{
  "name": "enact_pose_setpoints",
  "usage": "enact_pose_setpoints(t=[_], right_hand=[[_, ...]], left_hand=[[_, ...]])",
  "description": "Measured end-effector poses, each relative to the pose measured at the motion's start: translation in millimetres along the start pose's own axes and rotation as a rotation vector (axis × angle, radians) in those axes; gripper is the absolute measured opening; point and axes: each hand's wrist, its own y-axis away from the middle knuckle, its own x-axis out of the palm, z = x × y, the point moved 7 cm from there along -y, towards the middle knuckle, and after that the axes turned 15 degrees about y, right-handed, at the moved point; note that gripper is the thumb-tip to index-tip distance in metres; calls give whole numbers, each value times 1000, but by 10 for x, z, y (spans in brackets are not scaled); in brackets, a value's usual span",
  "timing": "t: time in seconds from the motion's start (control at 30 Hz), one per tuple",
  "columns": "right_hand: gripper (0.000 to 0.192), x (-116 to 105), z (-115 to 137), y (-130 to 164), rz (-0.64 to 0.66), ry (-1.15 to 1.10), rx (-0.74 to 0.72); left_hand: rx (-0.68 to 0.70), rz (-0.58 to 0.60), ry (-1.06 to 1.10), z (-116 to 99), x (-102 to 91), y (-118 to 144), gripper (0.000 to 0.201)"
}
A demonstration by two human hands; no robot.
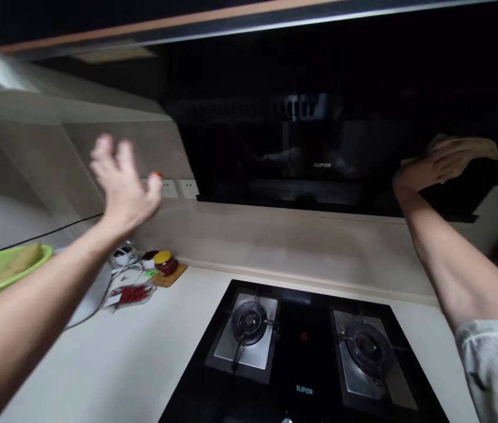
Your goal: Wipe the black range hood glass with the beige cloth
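Cloth of thin beige fabric (pixel 480 147) now up in right hand (pixel 429 169), fingers pressed together, near lower right corner of glossy black range hood (pixel 363 141), likely for firm contact; left hand (pixel 125 188) aloft, fingers spread, off lower left corner, perhaps for balance!

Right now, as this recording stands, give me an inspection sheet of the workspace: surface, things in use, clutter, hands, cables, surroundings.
Surface: pale countertop with a black hob set in it; two burners show.
Things in use: tan cloth, seemingly against the lower right of the black range hood.
Clutter: yellow-lidded jar on a brown board, clear pack with red contents, green basin, all at left.
Hands: left hand raised, fingers spread, holding nothing, blurred; right hand on the cloth.
Cables: dark cable along the left wall; pale cord on the countertop; plug ends unclear.
Surroundings: wall sockets left of the hood; pale backsplash below it.
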Motion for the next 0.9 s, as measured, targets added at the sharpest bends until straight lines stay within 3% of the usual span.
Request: enact_pose_setpoints(t=[0.07,0.1,0.2,0.33,0.47,0.57,0.67,0.73,0.8,0.9], right_hand=[[71,147,392,300,12,52,246],[71,230,702,452,77,94,258],[69,454,1934,860,318,136,-66],[67,616,3383,1261,512,43,-398],[65,760,4512,1520,663,-3,-739],[61,830,5118,1641,700,37,-926],[56,867,5464,1689,700,59,-1060],[55,869,5483,1649,665,73,-1120],[56,853,5304,1547,618,91,-1154],[61,750,4758,1333,549,55,-1179]], left_hand=[[31,71,38,106,295,184,65],[53,109,72,131,438,270,62],[87,203,182,162,756,477,59],[100,297,269,192,915,628,57],[151,374,307,311,882,761,50],[149,400,304,513,851,797,49],[97,395,297,733,895,656,52],[59,383,298,828,969,454,56],[35,370,311,855,1067,201,60],[11,337,377,797,1201,-163,64]])
